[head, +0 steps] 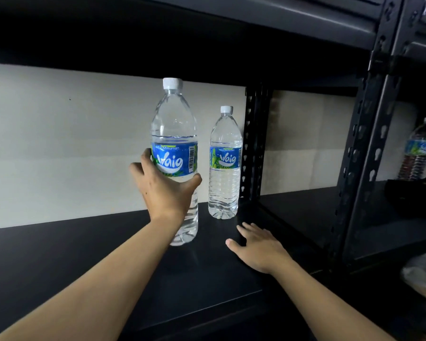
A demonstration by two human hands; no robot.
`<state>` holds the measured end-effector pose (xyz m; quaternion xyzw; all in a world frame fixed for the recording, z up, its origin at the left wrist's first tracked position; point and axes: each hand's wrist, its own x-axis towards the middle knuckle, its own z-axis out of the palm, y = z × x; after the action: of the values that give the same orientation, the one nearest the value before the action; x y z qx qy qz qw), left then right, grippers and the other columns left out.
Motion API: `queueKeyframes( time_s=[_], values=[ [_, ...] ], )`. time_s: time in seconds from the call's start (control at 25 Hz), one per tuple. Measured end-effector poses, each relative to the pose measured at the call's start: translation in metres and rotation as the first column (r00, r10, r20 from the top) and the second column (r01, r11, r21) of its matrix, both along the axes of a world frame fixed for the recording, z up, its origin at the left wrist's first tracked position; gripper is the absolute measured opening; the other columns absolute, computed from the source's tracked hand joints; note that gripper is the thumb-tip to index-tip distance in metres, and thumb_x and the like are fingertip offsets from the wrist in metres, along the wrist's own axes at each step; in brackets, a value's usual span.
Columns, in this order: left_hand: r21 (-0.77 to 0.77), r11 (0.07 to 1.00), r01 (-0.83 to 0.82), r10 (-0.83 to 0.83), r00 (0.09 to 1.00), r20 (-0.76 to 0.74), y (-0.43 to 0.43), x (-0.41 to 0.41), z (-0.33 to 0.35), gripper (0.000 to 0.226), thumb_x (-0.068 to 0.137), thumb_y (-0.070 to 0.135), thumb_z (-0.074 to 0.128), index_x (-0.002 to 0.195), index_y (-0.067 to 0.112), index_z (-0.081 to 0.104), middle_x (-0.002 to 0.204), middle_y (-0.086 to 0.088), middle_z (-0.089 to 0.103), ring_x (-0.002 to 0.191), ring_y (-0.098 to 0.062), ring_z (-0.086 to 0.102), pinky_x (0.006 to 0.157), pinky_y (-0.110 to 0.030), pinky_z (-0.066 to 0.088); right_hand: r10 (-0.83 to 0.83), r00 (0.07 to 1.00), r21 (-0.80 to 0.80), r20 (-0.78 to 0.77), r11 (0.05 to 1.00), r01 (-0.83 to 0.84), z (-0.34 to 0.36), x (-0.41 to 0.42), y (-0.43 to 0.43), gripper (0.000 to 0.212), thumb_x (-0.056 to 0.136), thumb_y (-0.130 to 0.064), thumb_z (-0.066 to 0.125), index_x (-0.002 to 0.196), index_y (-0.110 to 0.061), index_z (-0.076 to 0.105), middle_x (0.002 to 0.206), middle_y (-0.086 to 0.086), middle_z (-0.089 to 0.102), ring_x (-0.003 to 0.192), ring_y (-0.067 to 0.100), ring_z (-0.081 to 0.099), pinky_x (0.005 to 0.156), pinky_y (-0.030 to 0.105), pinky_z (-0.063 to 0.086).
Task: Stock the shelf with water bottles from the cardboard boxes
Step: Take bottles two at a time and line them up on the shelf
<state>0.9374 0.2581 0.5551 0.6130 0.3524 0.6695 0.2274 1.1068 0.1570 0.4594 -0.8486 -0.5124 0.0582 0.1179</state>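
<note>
I am holding the near water bottle upright in my left hand, fingers wrapped around its label band and thumb pressing the right side, which I judge is keeping it steady as its base is meeting the shelf; I cannot tell whether the base is fully down or just above the board. My right hand is resting flat and released on the shelf near its right edge, grasping nothing, probably bracing me. A second bottle is standing upright farther back, beside the perforated black upright, apart from the one I am gripping, so I seem to be starting a row forward from that back corner. The shelf is a dark, smooth, mostly bare board under a low dark shelf above, with a pale wall behind. In the neighbouring bay to the right another bottle is standing in dim light. No cardboard boxes are showing.
</note>
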Motion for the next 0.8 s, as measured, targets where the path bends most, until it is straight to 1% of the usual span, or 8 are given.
queueKeyframes(
  time_s=[0.12, 0.28, 0.36, 0.48, 0.6, 0.68, 0.72, 0.8],
  values=[
    [0.053, 0.999, -0.007, 0.008, 1.0, -0.016, 0.017, 0.014, -0.008, 0.091, 0.054, 0.017, 0.09, 0.132, 0.01, 0.043, 0.111, 0.001, 0.034, 0.101, -0.027, 0.05, 0.085, -0.021, 0.035, 0.005, 1.0, -0.006, 0.01, 1.0, -0.005, 0.001, 0.0, 0.001, 0.077, 0.096, -0.066, 0.027, 0.158, -0.022, 0.016, 0.166, -0.006, 0.007, 0.152, 0.012, 0.001, 0.123, 0.036, 0.002],
    [0.015, 1.0, -0.027, 0.027, 1.0, -0.013, 0.031, 0.022, -0.026, 0.09, 0.055, 0.016, 0.089, 0.132, 0.009, 0.043, 0.111, -0.001, 0.034, 0.105, -0.027, 0.046, 0.089, -0.025, 0.037, -0.002, 1.0, -0.009, 0.021, 1.0, 0.002, 0.001, 0.0, 0.0, 0.076, 0.097, -0.064, 0.027, 0.158, -0.021, 0.016, 0.166, -0.004, 0.006, 0.152, 0.014, 0.0, 0.123, 0.036, 0.002],
    [-0.02, 0.999, -0.029, 0.029, 1.0, -0.013, 0.035, 0.022, -0.03, 0.093, 0.057, 0.018, 0.09, 0.136, 0.01, 0.04, 0.117, -0.007, 0.037, 0.112, -0.028, 0.042, 0.09, -0.024, 0.034, 0.005, 0.999, -0.018, 0.031, 1.0, -0.004, 0.003, -0.002, -0.001, 0.075, 0.097, -0.064, 0.027, 0.158, -0.021, 0.017, 0.166, -0.003, 0.006, 0.152, 0.014, 0.0, 0.122, 0.036, 0.003],
    [-0.007, 1.0, 0.013, -0.014, 0.998, -0.057, 0.036, 0.022, -0.033, 0.099, 0.059, 0.023, 0.091, 0.14, 0.011, 0.035, 0.126, -0.012, 0.036, 0.12, -0.03, 0.037, 0.093, -0.025, 0.031, 0.006, 1.0, -0.016, 0.03, 1.0, -0.006, 0.004, -0.003, -0.003, 0.075, 0.097, -0.064, 0.027, 0.158, -0.02, 0.017, 0.166, -0.003, 0.007, 0.152, 0.015, 0.001, 0.122, 0.036, 0.003],
    [-0.019, 0.999, 0.03, -0.032, 0.989, -0.144, 0.036, 0.018, -0.05, 0.108, 0.06, 0.024, 0.091, 0.145, 0.007, 0.028, 0.133, -0.015, 0.033, 0.126, -0.028, 0.03, 0.106, -0.031, 0.026, -0.003, 1.0, -0.009, 0.027, 1.0, 0.003, 0.003, -0.003, -0.003, 0.076, 0.096, -0.065, 0.028, 0.158, -0.02, 0.019, 0.166, -0.003, 0.008, 0.152, 0.014, 0.0, 0.123, 0.038, -0.001],
    [-0.124, 0.991, 0.051, -0.081, 0.964, -0.252, 0.036, 0.01, -0.071, 0.116, 0.059, 0.025, 0.093, 0.147, 0.002, 0.022, 0.137, -0.017, 0.033, 0.131, -0.029, 0.026, 0.114, -0.038, 0.021, -0.03, 0.998, -0.004, 0.051, 1.0, 0.03, 0.001, -0.002, -0.002, 0.079, 0.095, -0.067, 0.028, 0.158, -0.02, 0.019, 0.166, -0.001, 0.008, 0.152, 0.015, 0.0, 0.123, 0.042, -0.006],
    [-0.186, 0.981, 0.058, -0.114, 0.945, -0.307, 0.035, 0.005, -0.083, 0.115, 0.058, 0.025, 0.093, 0.146, -0.001, 0.023, 0.138, -0.017, 0.035, 0.132, -0.03, 0.026, 0.115, -0.038, 0.021, -0.05, 0.996, -0.004, 0.068, 0.999, 0.05, 0.0, -0.002, -0.001, 0.081, 0.093, -0.069, 0.027, 0.158, -0.02, 0.018, 0.166, 0.0, 0.007, 0.152, 0.016, 0.0, 0.122, 0.044, -0.007],
    [-0.246, 0.967, 0.064, -0.156, 0.912, -0.379, 0.036, -0.001, -0.102, 0.105, 0.059, 0.027, 0.093, 0.139, -0.004, 0.033, 0.134, -0.016, 0.042, 0.13, -0.028, 0.031, 0.114, -0.036, 0.026, -0.076, 0.994, -0.014, 0.081, 0.997, 0.077, -0.001, -0.002, 0.0, 0.083, 0.092, -0.071, 0.026, 0.158, -0.022, 0.017, 0.166, 0.002, 0.007, 0.153, 0.019, -0.001, 0.122, 0.046, -0.008]
  ],
)
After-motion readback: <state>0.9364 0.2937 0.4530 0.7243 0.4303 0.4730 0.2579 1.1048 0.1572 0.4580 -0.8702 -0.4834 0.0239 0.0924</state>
